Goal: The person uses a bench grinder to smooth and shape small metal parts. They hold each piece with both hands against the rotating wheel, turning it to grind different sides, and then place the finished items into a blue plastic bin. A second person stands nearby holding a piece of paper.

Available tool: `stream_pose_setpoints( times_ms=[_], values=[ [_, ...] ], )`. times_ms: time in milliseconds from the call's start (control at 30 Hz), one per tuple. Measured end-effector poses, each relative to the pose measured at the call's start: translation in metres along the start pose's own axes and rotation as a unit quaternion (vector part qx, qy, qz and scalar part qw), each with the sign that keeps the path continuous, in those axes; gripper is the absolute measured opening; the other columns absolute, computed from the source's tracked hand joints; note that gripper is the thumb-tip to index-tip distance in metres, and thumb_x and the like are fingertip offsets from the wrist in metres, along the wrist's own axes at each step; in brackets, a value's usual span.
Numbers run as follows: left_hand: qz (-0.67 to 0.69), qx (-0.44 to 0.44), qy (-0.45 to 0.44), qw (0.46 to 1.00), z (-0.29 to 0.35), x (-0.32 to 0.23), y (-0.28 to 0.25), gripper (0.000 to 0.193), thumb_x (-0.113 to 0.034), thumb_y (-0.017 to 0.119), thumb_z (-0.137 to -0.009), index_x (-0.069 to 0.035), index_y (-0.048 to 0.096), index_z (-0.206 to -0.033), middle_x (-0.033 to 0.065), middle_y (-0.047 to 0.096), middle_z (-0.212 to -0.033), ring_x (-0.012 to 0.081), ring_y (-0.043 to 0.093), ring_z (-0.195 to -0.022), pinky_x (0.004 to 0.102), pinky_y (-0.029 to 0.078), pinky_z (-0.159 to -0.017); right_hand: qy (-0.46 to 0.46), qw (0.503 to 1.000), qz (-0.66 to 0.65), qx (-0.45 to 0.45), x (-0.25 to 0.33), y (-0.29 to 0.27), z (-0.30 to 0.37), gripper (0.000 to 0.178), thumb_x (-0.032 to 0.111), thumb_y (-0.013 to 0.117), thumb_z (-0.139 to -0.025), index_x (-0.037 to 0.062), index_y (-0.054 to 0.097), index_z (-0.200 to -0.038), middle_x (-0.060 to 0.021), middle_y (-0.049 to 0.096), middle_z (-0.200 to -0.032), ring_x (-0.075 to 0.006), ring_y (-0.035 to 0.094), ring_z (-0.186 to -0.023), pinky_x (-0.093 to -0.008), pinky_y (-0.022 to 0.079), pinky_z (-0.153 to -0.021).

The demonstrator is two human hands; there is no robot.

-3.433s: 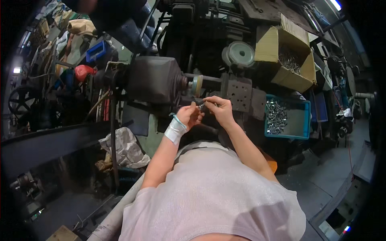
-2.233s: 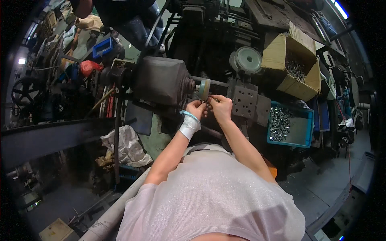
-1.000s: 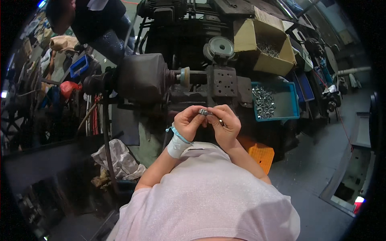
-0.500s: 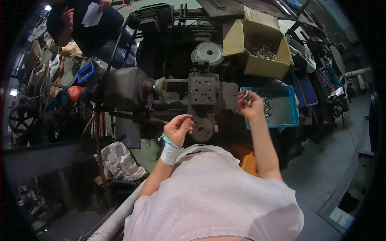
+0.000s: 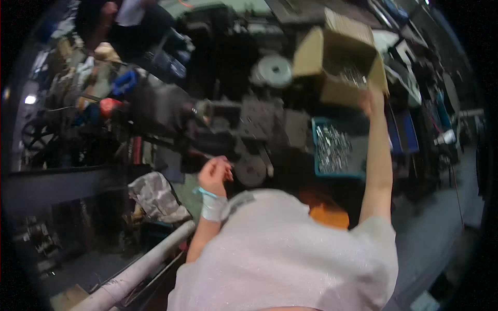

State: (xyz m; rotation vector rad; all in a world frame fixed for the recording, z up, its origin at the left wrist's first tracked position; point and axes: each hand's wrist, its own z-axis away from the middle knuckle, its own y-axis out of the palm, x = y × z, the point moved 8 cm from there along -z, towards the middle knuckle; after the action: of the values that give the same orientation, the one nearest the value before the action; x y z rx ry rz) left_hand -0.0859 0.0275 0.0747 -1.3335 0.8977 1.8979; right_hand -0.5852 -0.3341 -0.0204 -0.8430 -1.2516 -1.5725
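Observation:
My right hand point(image 5: 371, 99) is stretched out to the near right edge of an open cardboard box point(image 5: 340, 94). Motion smears its fingers, and I cannot tell what they hold. Inside the box lie many small thin metal pieces point(image 5: 353, 75). My left hand point(image 5: 214, 174), with a pale wrap and a light-blue band at the wrist, hovers left of a dark round plate point(image 5: 252, 171) on the machine. Its fingers are curled together; anything inside them is hidden. Below the box, a teal tray point(image 5: 340, 175) holds a heap of shiny metal pieces point(image 5: 333, 147).
A dark machine with a drilled block point(image 5: 259, 116) stands in front of me. Behind it lies a pale round disc point(image 5: 275, 71). A blue bin point(image 5: 406, 132) is right of the tray. A crumpled whitish sack point(image 5: 157, 197) sits at left. Another person point(image 5: 137, 31) is at the far left.
My right hand has moved from the tray's left edge up and right to the cardboard box. My left hand has shifted slightly left and nearer, its fingers more curled. The view has shifted and blurred.

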Motion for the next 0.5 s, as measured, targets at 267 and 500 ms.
stream_pose_setpoints(
  times_ms=[267,500],
  values=[
    [0.015,0.004,-0.015,1.0,-0.009,-0.002,0.0,0.02,-0.015,0.053,-0.083,0.003,0.056,-0.091,0.0067,0.057,-0.069,0.0106,0.051,-0.053,0.023,0.043,-0.046,0.024,0.729,0.664,-0.168,-0.106,-0.004,0.112,0.027,0.024,0.06,-0.068,0.0052,0.063,-0.087,-0.0147,0.062,-0.084,-0.0286,0.059,-0.077,-0.0367,0.046,-0.072],
    [-0.009,-0.01,0.004,1.0,0.003,-0.005,-0.007,0.016,-0.012,0.053,-0.083,0.002,0.057,-0.09,0.0057,0.057,-0.069,0.0101,0.051,-0.053,0.0225,0.042,-0.046,0.146,0.651,0.716,-0.206,-0.11,-0.025,0.121,0.054,0.027,0.061,-0.07,0.0127,0.043,-0.118,-0.017,0.035,-0.126,-0.0328,0.036,-0.114,-0.0408,0.037,-0.09]
  ],
)
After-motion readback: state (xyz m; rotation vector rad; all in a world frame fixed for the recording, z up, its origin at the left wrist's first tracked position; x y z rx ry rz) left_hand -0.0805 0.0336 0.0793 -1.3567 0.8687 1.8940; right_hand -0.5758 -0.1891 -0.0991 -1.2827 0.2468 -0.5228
